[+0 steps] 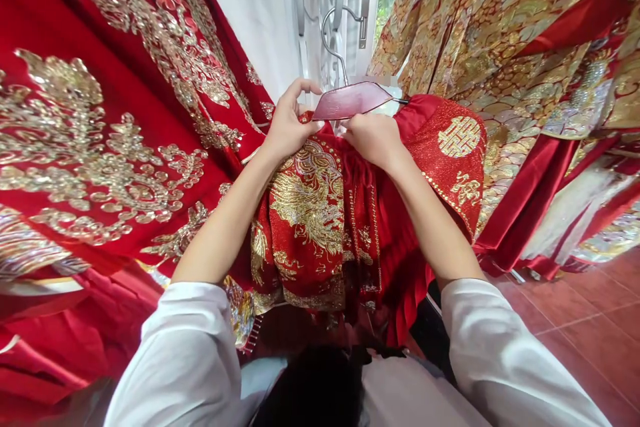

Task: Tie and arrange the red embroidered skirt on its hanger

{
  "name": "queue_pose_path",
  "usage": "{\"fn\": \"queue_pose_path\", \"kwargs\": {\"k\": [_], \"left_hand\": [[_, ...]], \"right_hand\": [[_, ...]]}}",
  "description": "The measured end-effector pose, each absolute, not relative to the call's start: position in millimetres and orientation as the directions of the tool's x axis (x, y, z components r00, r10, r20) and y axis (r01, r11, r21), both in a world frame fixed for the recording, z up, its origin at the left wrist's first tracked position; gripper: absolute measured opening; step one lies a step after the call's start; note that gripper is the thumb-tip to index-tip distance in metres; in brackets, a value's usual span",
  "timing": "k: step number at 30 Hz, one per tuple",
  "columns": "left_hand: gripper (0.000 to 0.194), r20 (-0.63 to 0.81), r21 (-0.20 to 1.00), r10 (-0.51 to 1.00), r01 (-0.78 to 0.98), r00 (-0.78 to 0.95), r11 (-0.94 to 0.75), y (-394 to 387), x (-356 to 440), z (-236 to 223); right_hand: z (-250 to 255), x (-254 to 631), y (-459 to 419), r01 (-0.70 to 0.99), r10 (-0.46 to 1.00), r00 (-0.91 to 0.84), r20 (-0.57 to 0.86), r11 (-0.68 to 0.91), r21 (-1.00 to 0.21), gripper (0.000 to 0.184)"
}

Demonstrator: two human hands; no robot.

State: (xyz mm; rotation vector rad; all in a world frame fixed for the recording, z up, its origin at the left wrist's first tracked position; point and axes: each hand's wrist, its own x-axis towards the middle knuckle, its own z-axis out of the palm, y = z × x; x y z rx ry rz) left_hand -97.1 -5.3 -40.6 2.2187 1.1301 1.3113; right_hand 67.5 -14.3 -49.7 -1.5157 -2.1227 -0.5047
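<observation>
A red jacket (310, 207) with gold phoenix embroidery hangs in front of me on a hanger with a metal hook (334, 40). At its neck is a glossy pinkish panel (354, 100) with a dark rim. My left hand (291, 119) is closed at the left side of the neckline, thumb along the panel's lower edge and index finger arched above. On the right, my right hand (373, 137) is closed on the neckline just under the panel; its fingertips are partly hidden. Red pleated cloth (400, 240) hangs under the jacket's right side.
Red gowns with sequined gold patterns (100, 140) crowd the left side. Gold brocade garments (450, 27) hang at the right. Behind the hook are more pale hangers (300, 7) and a door with a metal lock plate (367, 7). Red floor tiles (590, 320) show lower right.
</observation>
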Motion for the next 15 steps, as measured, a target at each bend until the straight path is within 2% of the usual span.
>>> {"fn": "queue_pose_path", "kwargs": {"k": [4,10,13,15], "left_hand": [[0.056,0.561,0.640,0.771,0.433,0.302,-0.635,-8.4,-98.0,-36.1],[0.050,0.555,0.625,0.768,0.449,0.321,-0.639,-7.1,-102.0,-34.9],[0.051,0.566,0.568,0.751,0.498,0.341,-0.655,-10.7,-103.1,-33.1],[0.052,0.577,0.476,0.744,0.602,0.337,-0.641,-20.2,-99.9,-29.7]], "right_hand": [[-54.5,59.8,-13.2,0.941,0.755,-0.300,0.583,0.334,0.052,0.032],[-53.3,56.7,-16.7,0.910,0.759,-0.308,0.574,0.411,-0.055,0.028],[-55.8,54.7,-17.4,0.916,0.758,-0.257,0.600,0.389,-0.099,0.028],[-60.8,50.5,-18.6,0.932,0.741,-0.181,0.646,0.339,-0.128,0.030]]}}
